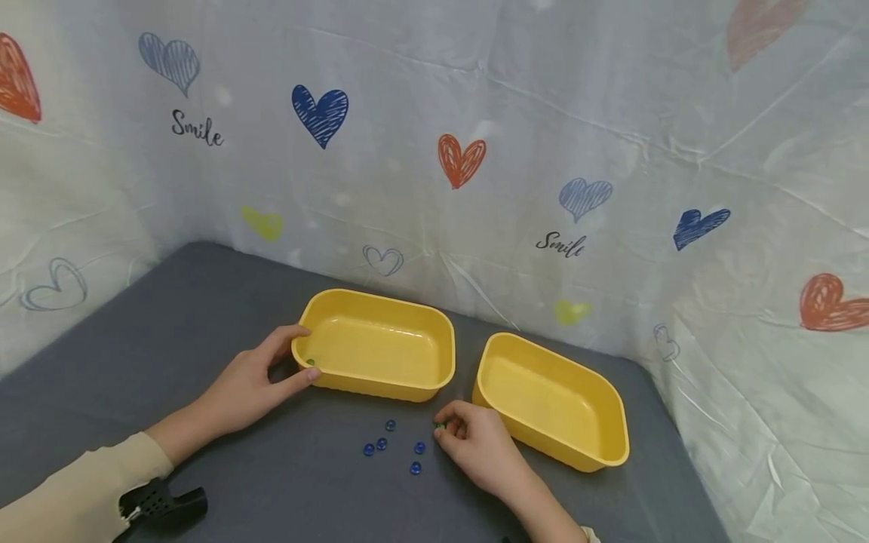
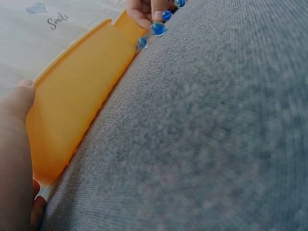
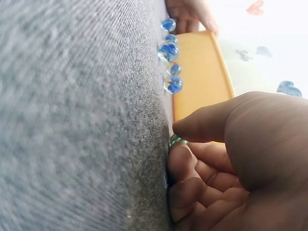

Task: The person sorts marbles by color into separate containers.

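My left hand (image 1: 247,388) holds the left end of a yellow plastic tub (image 1: 380,385), thumb at its front rim and fingers at its end. Inside that tub, by the thumb, lies a small green marble (image 1: 311,362). With thumb and fingertips, my right hand (image 1: 483,446) pinches another green marble (image 3: 178,140) low over the grey cloth, mostly hidden in the head view. Several blue marbles (image 1: 382,444) lie on the cloth between the hands, in front of the left tub; they also show in the right wrist view (image 3: 169,51).
A second yellow tub (image 1: 557,441) stands to the right, just behind my right hand. Grey cloth (image 1: 305,483) covers the table. A white curtain (image 1: 407,90) printed with hearts hangs close behind both tubs.
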{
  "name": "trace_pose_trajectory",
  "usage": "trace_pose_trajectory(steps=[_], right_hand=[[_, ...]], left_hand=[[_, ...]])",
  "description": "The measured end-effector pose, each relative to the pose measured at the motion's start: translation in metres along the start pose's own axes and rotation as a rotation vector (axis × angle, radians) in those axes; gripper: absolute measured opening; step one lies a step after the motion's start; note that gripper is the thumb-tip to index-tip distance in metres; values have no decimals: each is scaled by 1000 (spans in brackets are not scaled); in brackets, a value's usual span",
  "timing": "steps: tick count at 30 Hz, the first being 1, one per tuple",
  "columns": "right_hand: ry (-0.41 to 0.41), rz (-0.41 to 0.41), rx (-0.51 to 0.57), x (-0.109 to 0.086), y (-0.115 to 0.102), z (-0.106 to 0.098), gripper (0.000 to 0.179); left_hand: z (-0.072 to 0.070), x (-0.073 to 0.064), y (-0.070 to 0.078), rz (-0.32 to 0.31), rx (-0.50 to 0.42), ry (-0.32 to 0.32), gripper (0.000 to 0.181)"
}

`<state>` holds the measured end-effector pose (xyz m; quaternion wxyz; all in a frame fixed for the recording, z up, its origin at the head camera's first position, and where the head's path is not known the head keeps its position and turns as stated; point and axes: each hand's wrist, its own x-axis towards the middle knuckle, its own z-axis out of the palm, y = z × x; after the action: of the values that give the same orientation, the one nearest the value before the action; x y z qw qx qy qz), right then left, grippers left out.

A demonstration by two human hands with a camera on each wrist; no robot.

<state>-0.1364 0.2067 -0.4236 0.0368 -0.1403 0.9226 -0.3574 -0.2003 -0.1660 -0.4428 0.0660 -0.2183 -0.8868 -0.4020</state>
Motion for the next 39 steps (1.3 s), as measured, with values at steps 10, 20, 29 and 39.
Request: trace_pose_trajectory(steps=[10, 20, 29, 39], right_hand=[[-4, -7, 21, 0, -3, -1, 5], [23, -45, 63, 0, -12, -4, 5], [56, -86, 103, 0, -19, -11, 8], [104, -124, 109, 4, -25, -15, 6]], left_hand=[[1, 0, -1, -4, 5, 0, 69], [1, 1, -1, -19, 9, 4, 69], [1, 1, -5, -16, 6, 0, 70], [2, 0, -3, -8, -6, 12, 67]])
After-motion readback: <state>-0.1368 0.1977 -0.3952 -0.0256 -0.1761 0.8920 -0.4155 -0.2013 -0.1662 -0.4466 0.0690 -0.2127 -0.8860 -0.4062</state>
